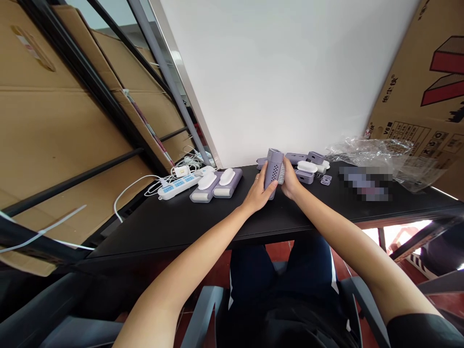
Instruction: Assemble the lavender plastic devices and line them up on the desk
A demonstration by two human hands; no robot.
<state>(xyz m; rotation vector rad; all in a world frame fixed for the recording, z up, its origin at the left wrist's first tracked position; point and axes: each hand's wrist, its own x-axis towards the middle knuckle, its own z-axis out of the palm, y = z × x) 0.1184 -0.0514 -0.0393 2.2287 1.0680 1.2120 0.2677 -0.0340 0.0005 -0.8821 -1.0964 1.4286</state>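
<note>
Upright above the black table [217, 227], a purple plastic case [274, 166] with rows of small holes is held between both hands. My left hand [258, 192] wraps its left and lower side, thumb across the front. On the other side my right hand [289, 180] closes around the edge, with a white bristly or ridged part [281, 175] showing beside its fingers. Two similar purple-and-white units [202, 193] lie side by side to the left. Behind my right hand are loose purple parts [304, 177] and a white oval piece [307, 166].
A white power strip [178, 186] with tangled cables sits at the table's left end. Clear plastic wrap [377, 152] and a blurred patch [366, 183] are on the right. Cardboard boxes [427, 111] stand at both sides; a white panel [282, 72] rises behind.
</note>
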